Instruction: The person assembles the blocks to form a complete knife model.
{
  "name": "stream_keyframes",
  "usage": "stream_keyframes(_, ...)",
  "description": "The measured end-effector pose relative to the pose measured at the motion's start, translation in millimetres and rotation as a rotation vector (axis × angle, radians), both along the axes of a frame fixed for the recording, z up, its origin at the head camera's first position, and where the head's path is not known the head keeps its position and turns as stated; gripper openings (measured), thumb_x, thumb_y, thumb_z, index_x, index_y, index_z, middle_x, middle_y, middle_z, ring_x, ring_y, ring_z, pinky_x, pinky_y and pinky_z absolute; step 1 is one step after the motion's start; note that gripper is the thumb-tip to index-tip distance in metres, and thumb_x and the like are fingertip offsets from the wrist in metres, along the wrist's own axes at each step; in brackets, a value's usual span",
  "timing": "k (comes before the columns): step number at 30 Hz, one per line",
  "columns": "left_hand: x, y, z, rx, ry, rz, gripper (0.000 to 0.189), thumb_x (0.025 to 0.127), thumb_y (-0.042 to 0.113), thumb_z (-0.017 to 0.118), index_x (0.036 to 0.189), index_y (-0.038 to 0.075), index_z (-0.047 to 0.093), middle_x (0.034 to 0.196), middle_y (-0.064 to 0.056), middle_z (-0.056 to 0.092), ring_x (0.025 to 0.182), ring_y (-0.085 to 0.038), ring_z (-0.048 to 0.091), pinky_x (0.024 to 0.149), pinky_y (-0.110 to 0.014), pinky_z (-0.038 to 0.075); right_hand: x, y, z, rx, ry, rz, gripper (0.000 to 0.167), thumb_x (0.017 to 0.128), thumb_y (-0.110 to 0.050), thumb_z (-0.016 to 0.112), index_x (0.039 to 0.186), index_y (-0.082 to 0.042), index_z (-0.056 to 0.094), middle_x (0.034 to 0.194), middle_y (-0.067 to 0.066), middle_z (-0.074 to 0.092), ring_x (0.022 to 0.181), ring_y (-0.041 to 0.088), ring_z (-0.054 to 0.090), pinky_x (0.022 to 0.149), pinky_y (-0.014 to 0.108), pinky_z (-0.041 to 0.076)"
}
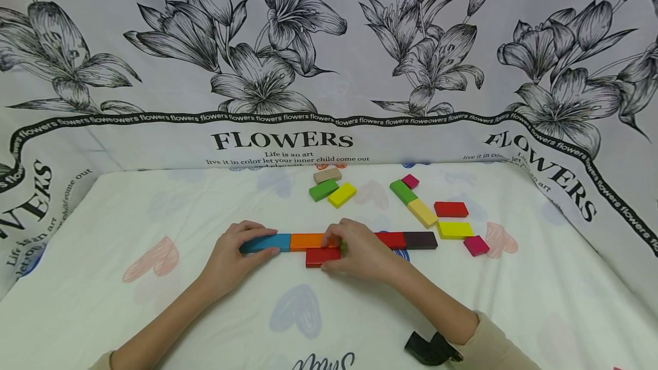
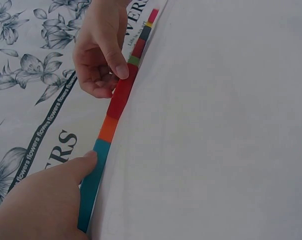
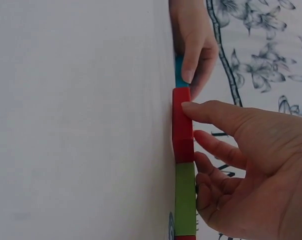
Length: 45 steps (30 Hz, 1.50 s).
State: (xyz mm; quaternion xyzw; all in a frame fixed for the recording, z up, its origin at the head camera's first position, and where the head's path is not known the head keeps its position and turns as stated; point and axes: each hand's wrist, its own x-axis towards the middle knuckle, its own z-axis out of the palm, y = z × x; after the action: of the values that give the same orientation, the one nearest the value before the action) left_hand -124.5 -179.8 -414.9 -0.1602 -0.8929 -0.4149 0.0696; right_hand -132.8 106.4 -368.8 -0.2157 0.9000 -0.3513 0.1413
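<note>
A straight row of wooden blocks runs across the cloth: a blue block (image 1: 272, 242), an orange block (image 1: 305, 241), a green block (image 3: 185, 197) mostly covered by the right hand in the head view, a red one (image 1: 390, 240) and a black one (image 1: 420, 240). My left hand (image 1: 233, 253) holds the blue end, thumb along its near side and fingers at the far side. Between thumb and index finger, my right hand (image 1: 362, 250) pinches another red block (image 1: 319, 258). This block lies lengthwise in front of the row, overlapping the orange block's near edge in the head view.
Behind the row are a tan block (image 1: 327, 175), a green block (image 1: 323, 190) and a yellow block (image 1: 342, 194). Several more lie to the right, among them a red block (image 1: 451, 209) and a pink block (image 1: 476, 245). A black object (image 1: 432, 348) sits by the right sleeve.
</note>
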Motion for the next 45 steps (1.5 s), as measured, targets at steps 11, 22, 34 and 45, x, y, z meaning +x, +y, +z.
stream_keyframes(11,0.7,0.7,1.0,-0.003,0.003,0.000,0.031,0.090,0.023,0.086,0.121,0.017,0.081,0.118,-0.002,0.071,0.115,-0.025,0.058,0.090,-0.035,0.051,1.0,0.0,1.7,-0.007,-0.003,0.005,0.030,0.085,-0.018,0.090,0.107,-0.014,0.071,0.096,-0.001,0.059,0.094,0.017,0.055,0.073,0.025,0.051)
stream_keyframes(22,1.0,0.9,-0.5,-0.002,0.017,0.001,0.031,0.090,0.021,0.086,0.120,0.017,0.081,0.117,-0.001,0.071,0.114,-0.025,0.058,0.090,-0.035,0.051,-6.2,6.3,12.1,-0.021,-0.011,0.000,0.027,0.088,-0.018,0.087,0.111,-0.015,0.072,0.101,-0.002,0.065,0.093,0.018,0.057,0.075,0.025,0.052)
stream_keyframes(34,0.5,0.6,-1.6,-0.002,0.014,0.002,0.032,0.089,0.022,0.087,0.120,0.017,0.081,0.117,-0.002,0.071,0.114,-0.025,0.059,0.089,-0.034,0.052,-39.8,20.4,34.6,-0.003,0.057,-0.001,0.035,0.095,-0.020,0.081,0.125,-0.007,0.072,0.119,0.012,0.070,0.105,0.024,0.063,0.087,0.031,0.057)
stream_keyframes(45,1.1,1.1,-0.9,-0.004,0.019,0.003,0.032,0.089,0.021,0.087,0.120,0.016,0.081,0.118,-0.003,0.071,0.114,-0.025,0.059,0.088,-0.032,0.052,-79.9,25.8,46.6,0.009,0.094,-0.044,0.037,0.096,-0.014,0.077,0.130,-0.001,0.069,0.130,0.020,0.068,0.120,0.036,0.061,0.104,0.047,0.054)
